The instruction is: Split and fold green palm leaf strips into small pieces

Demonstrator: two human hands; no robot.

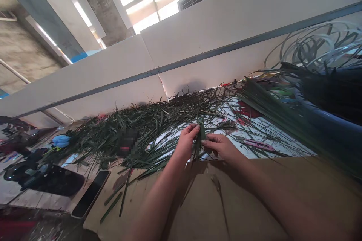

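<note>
Between my two hands, above the near edge of the white sheet, is a green leaf strip (pixel 202 131) that looks folded or woven at its upper part. My left hand (pixel 189 140) pinches it from the left with thumb and fingers. From the right, my right hand (pixel 217 144) closes its thumb and fingers on its lower part. Thin strip ends hang below my left hand. Cut green leaf strips (pixel 161 120) lie in a long heap behind. A pink cutter knife (pixel 258 144) rests on the white sheet right of my right hand.
Brown cardboard (pixel 198 211) covers the near side. At left lie a phone (pixel 90 194) and a black bottle (pixel 53 179), with a blue object (pixel 60 141) behind. A blue tub (pixel 325 120) and long leaves (pixel 263 101) stand at right. A white partition (pixel 198 56) runs behind.
</note>
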